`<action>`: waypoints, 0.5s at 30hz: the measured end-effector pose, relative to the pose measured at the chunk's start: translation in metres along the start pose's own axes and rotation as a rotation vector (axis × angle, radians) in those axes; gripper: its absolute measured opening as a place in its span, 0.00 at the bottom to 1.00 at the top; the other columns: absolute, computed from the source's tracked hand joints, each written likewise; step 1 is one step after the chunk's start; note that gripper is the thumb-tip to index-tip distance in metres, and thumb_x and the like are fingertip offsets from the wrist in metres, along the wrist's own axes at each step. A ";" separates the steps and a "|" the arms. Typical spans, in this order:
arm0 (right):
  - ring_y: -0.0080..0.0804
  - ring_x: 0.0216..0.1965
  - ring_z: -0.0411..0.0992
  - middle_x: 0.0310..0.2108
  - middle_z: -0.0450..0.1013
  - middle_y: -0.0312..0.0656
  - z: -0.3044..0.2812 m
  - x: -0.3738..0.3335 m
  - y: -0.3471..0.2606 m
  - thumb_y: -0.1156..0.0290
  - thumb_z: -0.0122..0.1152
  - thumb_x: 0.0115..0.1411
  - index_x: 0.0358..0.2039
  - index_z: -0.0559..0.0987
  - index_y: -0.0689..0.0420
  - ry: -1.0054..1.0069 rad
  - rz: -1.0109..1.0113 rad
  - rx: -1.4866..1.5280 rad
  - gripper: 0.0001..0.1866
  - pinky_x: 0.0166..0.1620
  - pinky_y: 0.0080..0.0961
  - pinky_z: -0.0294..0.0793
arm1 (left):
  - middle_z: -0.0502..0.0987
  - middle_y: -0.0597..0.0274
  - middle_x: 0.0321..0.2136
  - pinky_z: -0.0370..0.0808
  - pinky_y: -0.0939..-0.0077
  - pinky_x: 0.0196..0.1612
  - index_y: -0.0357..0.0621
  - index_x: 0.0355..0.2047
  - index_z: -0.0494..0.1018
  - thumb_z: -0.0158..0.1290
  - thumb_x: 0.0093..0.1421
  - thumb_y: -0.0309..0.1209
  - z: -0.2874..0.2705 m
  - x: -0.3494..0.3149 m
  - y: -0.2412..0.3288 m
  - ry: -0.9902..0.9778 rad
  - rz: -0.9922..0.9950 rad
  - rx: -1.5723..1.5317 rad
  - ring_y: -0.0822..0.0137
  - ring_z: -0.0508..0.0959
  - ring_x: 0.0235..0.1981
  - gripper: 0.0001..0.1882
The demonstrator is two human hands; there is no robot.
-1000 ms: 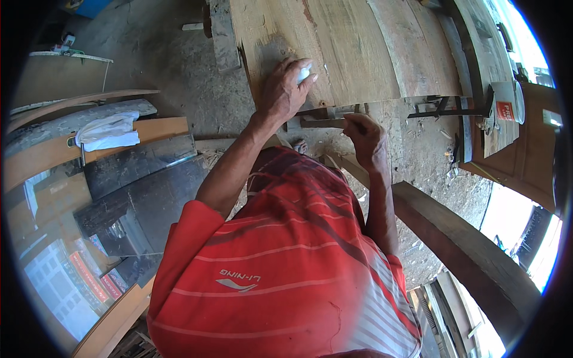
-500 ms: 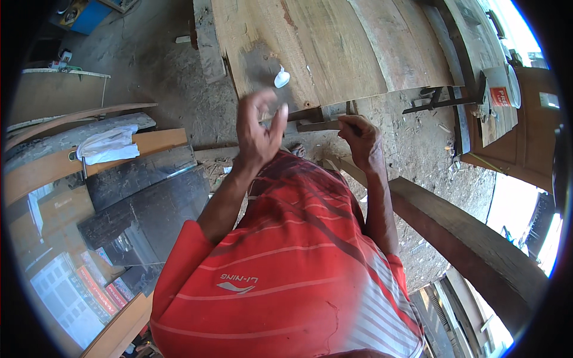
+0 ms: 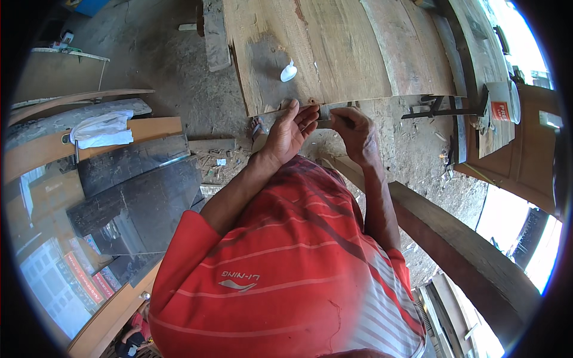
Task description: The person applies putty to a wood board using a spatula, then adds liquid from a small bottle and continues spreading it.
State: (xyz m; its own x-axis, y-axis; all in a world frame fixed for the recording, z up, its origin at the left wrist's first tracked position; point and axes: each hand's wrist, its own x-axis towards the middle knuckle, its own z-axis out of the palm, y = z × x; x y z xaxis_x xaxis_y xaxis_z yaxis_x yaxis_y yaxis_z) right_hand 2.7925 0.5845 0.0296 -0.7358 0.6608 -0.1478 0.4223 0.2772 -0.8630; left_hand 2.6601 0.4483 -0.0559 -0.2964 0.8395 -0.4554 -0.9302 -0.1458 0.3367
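My left hand (image 3: 288,135) is at the near edge of a wide wooden board (image 3: 343,56), palm turned up, thumb apart and fingers slightly bent. Nothing shows in it. Just right of it, my right hand (image 3: 360,135) is closed with thumb and fingers pressed together, its fingertips pointing at the left hand. Whatever it may hold is hidden. On the board beyond my left hand lies a small white teardrop-shaped thing (image 3: 289,73), on a dark grey stain (image 3: 262,56). I cannot tell if it is a scoop or a blob.
A thick timber beam (image 3: 459,238) slants across the lower right. A white bucket (image 3: 502,101) stands at the far right. Dark panels (image 3: 134,203) and a white cloth (image 3: 102,129) lie to the left. Wood scraps (image 3: 221,167) litter the ground.
My left hand has come back from above the board's corner, moving right and turning palm up. The right hand stays closed and has shifted slightly left. The view has moved a little.
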 end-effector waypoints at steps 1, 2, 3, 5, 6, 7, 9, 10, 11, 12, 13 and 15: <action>0.33 0.36 0.81 0.36 0.80 0.46 -0.001 0.002 -0.003 0.73 0.64 0.63 0.43 0.84 0.61 0.009 -0.034 -0.033 0.09 0.40 0.30 0.78 | 0.77 0.58 0.53 0.72 0.70 0.60 0.38 0.56 0.72 0.51 0.71 0.52 -0.001 0.001 0.000 -0.007 0.008 0.013 0.68 0.76 0.54 0.28; 0.35 0.36 0.81 0.36 0.80 0.47 0.000 0.003 -0.006 0.74 0.64 0.63 0.42 0.84 0.61 0.000 -0.043 -0.040 0.09 0.40 0.30 0.78 | 0.78 0.59 0.52 0.73 0.70 0.58 0.39 0.55 0.72 0.51 0.71 0.50 -0.002 0.000 0.000 0.010 0.016 0.022 0.68 0.77 0.53 0.26; 0.37 0.36 0.81 0.37 0.80 0.48 0.002 0.006 -0.012 0.74 0.64 0.63 0.42 0.84 0.60 -0.007 -0.054 -0.048 0.08 0.40 0.31 0.78 | 0.79 0.59 0.51 0.74 0.70 0.57 0.41 0.54 0.73 0.51 0.72 0.49 -0.002 0.001 0.000 0.023 0.025 0.031 0.68 0.77 0.51 0.24; 0.42 0.37 0.80 0.37 0.79 0.49 0.006 0.013 -0.019 0.74 0.63 0.63 0.42 0.84 0.60 -0.007 -0.107 -0.069 0.08 0.40 0.33 0.78 | 0.80 0.59 0.49 0.75 0.69 0.56 0.42 0.52 0.74 0.51 0.72 0.48 -0.002 0.002 0.000 0.033 0.037 0.035 0.68 0.78 0.50 0.22; 0.44 0.37 0.80 0.37 0.79 0.50 0.009 0.017 -0.022 0.74 0.63 0.62 0.42 0.84 0.59 -0.003 -0.147 -0.081 0.08 0.40 0.34 0.78 | 0.80 0.59 0.49 0.75 0.69 0.56 0.42 0.52 0.74 0.51 0.72 0.47 -0.003 0.002 0.000 0.031 0.041 0.029 0.68 0.78 0.50 0.22; 0.46 0.37 0.80 0.37 0.78 0.50 0.012 0.020 -0.024 0.75 0.63 0.62 0.41 0.84 0.59 0.001 -0.188 -0.093 0.08 0.40 0.35 0.78 | 0.80 0.59 0.49 0.75 0.69 0.56 0.42 0.52 0.74 0.51 0.72 0.47 -0.005 0.003 -0.001 0.030 0.045 0.023 0.68 0.78 0.50 0.21; 0.49 0.38 0.79 0.36 0.78 0.50 0.016 0.028 -0.025 0.74 0.62 0.63 0.41 0.83 0.59 -0.019 -0.267 -0.139 0.08 0.39 0.38 0.78 | 0.80 0.60 0.48 0.74 0.68 0.57 0.42 0.52 0.74 0.52 0.72 0.47 -0.007 0.004 -0.003 0.008 0.061 0.016 0.68 0.78 0.50 0.21; 0.51 0.38 0.79 0.35 0.77 0.50 0.018 0.030 -0.025 0.74 0.61 0.63 0.41 0.83 0.59 -0.032 -0.308 -0.162 0.08 0.39 0.39 0.78 | 0.80 0.61 0.48 0.74 0.68 0.57 0.42 0.52 0.74 0.52 0.72 0.47 -0.008 0.004 -0.004 -0.002 0.070 0.012 0.68 0.78 0.50 0.21; 0.52 0.38 0.79 0.35 0.77 0.51 0.020 0.032 -0.024 0.73 0.61 0.63 0.41 0.82 0.59 -0.034 -0.320 -0.193 0.08 0.39 0.40 0.78 | 0.78 0.61 0.48 0.73 0.68 0.57 0.42 0.52 0.74 0.53 0.71 0.48 -0.010 0.005 -0.004 -0.008 0.067 0.020 0.68 0.77 0.50 0.22; 0.53 0.38 0.78 0.35 0.76 0.51 0.023 0.035 -0.022 0.73 0.60 0.63 0.41 0.82 0.59 -0.042 -0.329 -0.224 0.08 0.40 0.41 0.77 | 0.77 0.61 0.48 0.72 0.68 0.57 0.41 0.52 0.74 0.53 0.70 0.49 -0.010 0.005 -0.004 -0.010 0.064 0.024 0.68 0.75 0.50 0.23; 0.55 0.38 0.78 0.35 0.76 0.51 0.026 0.037 -0.020 0.73 0.60 0.63 0.42 0.82 0.59 -0.051 -0.339 -0.255 0.08 0.40 0.43 0.77 | 0.76 0.61 0.48 0.71 0.68 0.58 0.41 0.52 0.74 0.54 0.70 0.50 -0.011 0.006 -0.003 -0.011 0.061 0.027 0.68 0.74 0.50 0.24; 0.56 0.38 0.78 0.37 0.76 0.51 0.028 0.038 -0.018 0.72 0.59 0.64 0.43 0.81 0.59 -0.063 -0.344 -0.312 0.09 0.40 0.44 0.78 | 0.77 0.62 0.47 0.70 0.68 0.57 0.42 0.51 0.75 0.54 0.70 0.50 -0.013 0.008 -0.003 -0.024 0.056 0.025 0.69 0.74 0.50 0.24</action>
State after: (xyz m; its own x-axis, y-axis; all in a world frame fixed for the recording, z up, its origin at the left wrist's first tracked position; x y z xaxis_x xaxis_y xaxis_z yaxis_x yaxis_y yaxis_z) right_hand 2.7419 0.5850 0.0254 -0.8875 0.4531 0.0839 0.2804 0.6754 -0.6821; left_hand 2.6577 0.4484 -0.0714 -0.3418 0.8430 -0.4153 -0.9068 -0.1797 0.3814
